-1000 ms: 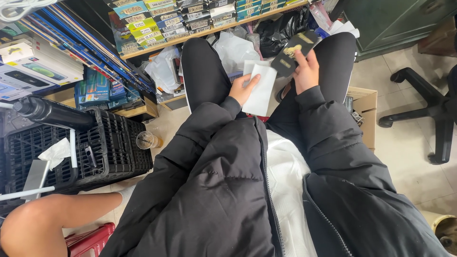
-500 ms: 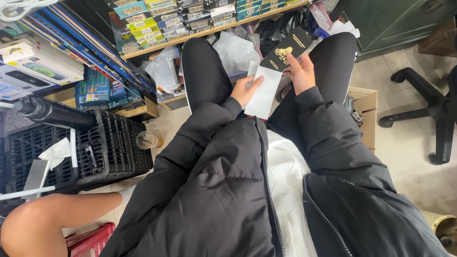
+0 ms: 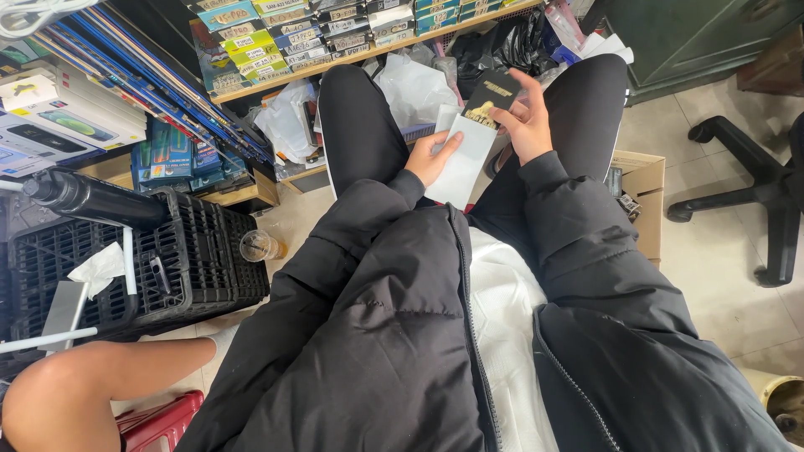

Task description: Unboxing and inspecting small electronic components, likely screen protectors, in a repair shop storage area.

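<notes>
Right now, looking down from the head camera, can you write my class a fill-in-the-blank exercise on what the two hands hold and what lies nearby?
1. The left hand holds a white ____.
2. The right hand holds a small card coloured ____ with gold print.
3. The clear plastic cup stands on the floor beside a black ____.
4. The person's jacket is ____.

Missing words: envelope; black; crate; black

Matt white paper envelope [image 3: 463, 161], glossy black card [image 3: 490, 94], black plastic crate [image 3: 180, 259].
</notes>
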